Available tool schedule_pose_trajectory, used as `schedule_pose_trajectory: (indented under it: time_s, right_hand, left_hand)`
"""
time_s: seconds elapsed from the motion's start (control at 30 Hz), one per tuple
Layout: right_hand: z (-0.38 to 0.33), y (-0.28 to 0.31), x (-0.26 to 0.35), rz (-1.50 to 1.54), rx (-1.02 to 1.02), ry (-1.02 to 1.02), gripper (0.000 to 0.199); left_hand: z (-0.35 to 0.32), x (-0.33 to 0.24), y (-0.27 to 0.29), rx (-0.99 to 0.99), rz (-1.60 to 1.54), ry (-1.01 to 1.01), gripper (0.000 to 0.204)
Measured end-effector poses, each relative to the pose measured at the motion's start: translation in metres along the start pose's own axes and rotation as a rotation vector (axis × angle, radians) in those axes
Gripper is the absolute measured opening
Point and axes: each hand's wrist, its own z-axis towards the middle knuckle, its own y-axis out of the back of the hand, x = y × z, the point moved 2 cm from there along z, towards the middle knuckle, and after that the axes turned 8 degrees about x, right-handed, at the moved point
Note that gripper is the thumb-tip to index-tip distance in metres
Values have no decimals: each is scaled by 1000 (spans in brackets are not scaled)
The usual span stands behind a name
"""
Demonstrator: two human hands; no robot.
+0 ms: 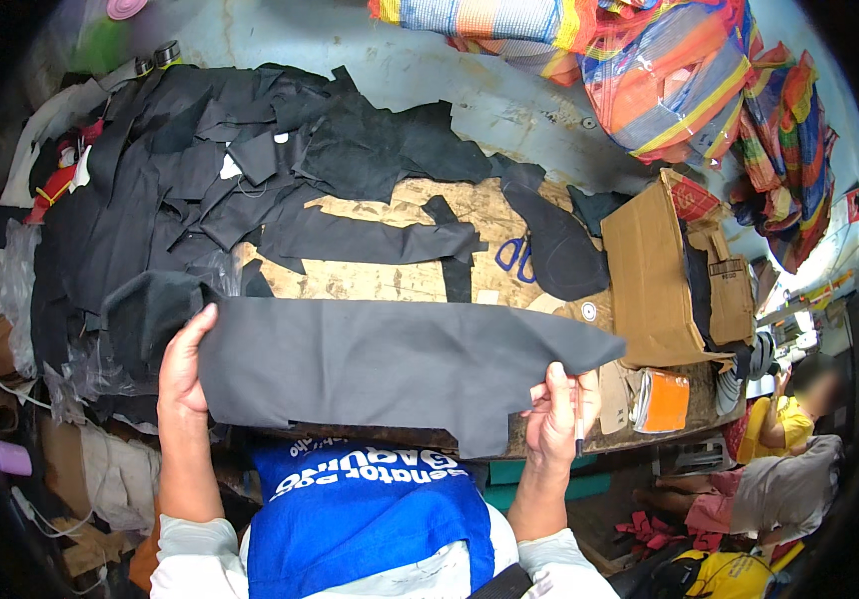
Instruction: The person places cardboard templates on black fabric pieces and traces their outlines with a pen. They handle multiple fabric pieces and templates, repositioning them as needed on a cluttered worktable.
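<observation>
A long black piece of sheet material (370,364), cloth or synthetic leather, is stretched flat between my hands above the table's near edge. My left hand (184,367) grips its left end, thumb on top and fingers hidden beneath. My right hand (551,414) pinches the lower edge near the tapered right end. A slim dark pen-like stick (579,424) also rests among my right fingers. Behind the piece lies another long black strip (360,240) on the wooden table (405,282). Blue-handled scissors (514,258) sit beside a dark curved cut piece (557,240).
Black cut pieces (180,150) heap over the table's left and back. An open cardboard box (649,270) stands at the right, with an orange-covered pad (662,402) near it. Striped colourful sacks (659,70) hang at the back right. Another person (784,449) is at the far right.
</observation>
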Motion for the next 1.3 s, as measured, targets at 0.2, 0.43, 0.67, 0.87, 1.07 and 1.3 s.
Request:
schedule_pose_trajectory:
  time_s: [0.2, 0.43, 0.67, 0.87, 1.07, 1.3]
  right_hand:
    - [-22, 43, -66, -303, -60, -263, 16]
    - [-47, 80, -116, -526, -29, -377, 11]
    - [-46, 77, -116, -567, -18, -372, 10]
    - [-47, 78, -110, -451, -22, -429, 11]
    - [-49, 69, -89, -366, 53, -366, 12]
    - [-46, 68, -74, -414, 79, -367, 21]
  left_hand:
    - [40, 23, 42, -142, 625, 261, 45]
    - [79, 42, 36, -280, 1147, -103, 80]
    - [107, 57, 22, 6, 1056, -341, 42]
    - [99, 42, 33, 1, 446, -160, 23]
    - [71, 29, -5, 213, 314, -131, 27]
    - [35, 12, -64, 368, 225, 41, 35]
